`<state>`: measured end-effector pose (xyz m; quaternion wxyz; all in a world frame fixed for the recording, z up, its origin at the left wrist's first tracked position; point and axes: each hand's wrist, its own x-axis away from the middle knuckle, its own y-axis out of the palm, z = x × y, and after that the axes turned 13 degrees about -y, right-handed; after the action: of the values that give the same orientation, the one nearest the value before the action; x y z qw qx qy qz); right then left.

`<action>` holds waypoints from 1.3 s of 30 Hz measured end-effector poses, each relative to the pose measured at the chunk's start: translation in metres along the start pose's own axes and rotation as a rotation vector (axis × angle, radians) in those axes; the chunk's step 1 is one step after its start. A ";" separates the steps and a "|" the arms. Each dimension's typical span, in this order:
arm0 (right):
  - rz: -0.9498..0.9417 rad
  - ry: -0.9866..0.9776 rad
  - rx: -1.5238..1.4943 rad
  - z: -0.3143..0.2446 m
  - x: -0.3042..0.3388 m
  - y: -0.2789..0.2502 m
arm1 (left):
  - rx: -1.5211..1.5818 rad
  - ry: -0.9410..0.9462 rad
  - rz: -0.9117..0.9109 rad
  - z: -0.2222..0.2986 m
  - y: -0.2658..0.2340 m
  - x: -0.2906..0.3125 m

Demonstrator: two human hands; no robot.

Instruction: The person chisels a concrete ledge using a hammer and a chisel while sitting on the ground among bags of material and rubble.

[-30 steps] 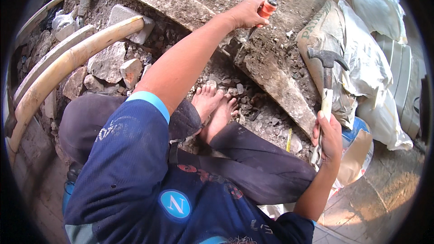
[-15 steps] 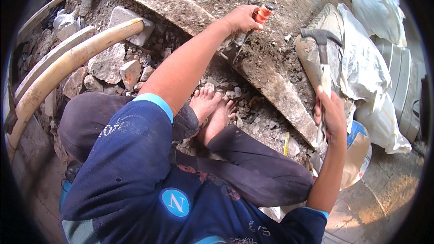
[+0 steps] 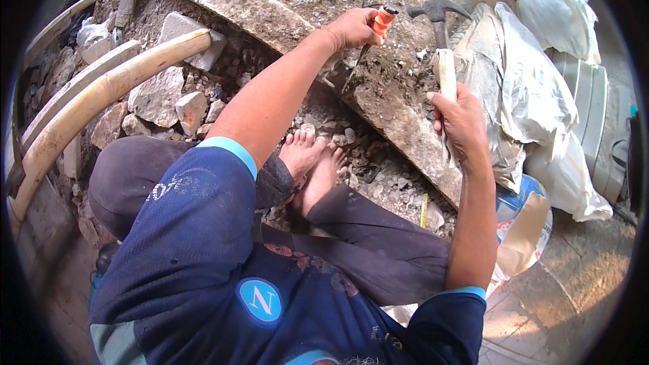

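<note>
My left hand [image 3: 353, 29] is wrapped round the orange grip of a chisel [image 3: 384, 20]. Its dark butt end points up, and its thin metal shaft slants down to the broken edge of a concrete slab [image 3: 399, 118]. My right hand [image 3: 462, 119] grips a claw hammer [image 3: 447, 74] by its pale, wrapped handle. The hammer's dark steel head is raised to the right of the chisel's butt, apart from it. Where the chisel's tip meets the slab is hard to make out.
My bare feet [image 3: 307, 162] rest on rubble below the slab. Stones [image 3: 157, 96] and a curved bamboo pole [image 3: 115, 84] lie at left. White sacks [image 3: 537, 88] stand at right, near a blue-and-white bag [image 3: 524, 220]. A yellow strip [image 3: 424, 211] lies by my knee.
The hammer has swung left and a little up, its head now much closer to the chisel. My left hand, still round the chisel, has shifted slightly left.
</note>
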<state>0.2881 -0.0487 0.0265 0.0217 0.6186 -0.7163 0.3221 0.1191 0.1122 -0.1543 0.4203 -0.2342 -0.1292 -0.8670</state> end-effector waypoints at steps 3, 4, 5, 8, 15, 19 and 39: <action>0.005 -0.009 0.060 0.011 0.000 -0.005 | -0.039 -0.052 -0.018 0.012 0.003 0.012; 0.013 0.000 0.058 0.011 0.001 -0.005 | -0.047 -0.023 -0.016 0.007 0.002 0.008; 0.021 0.009 0.057 0.010 0.002 -0.005 | -0.056 0.006 -0.013 0.003 0.001 0.004; 0.033 0.014 0.044 0.013 0.002 -0.006 | -0.077 -0.007 -0.029 0.002 -0.003 0.001; 0.027 -0.013 0.051 0.009 -0.004 -0.014 | -0.219 -0.014 0.004 0.007 -0.002 -0.002; 0.015 -0.016 0.137 0.000 -0.008 -0.012 | 0.113 -0.056 -0.035 0.017 -0.005 0.016; -0.028 -0.068 0.490 0.004 -0.030 -0.014 | -0.226 -0.078 -0.022 0.019 0.008 0.019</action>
<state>0.3094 -0.0247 0.0167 -0.1487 0.6258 -0.6084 0.4649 0.1207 0.1027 -0.1284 0.3765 -0.3122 -0.0492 -0.8708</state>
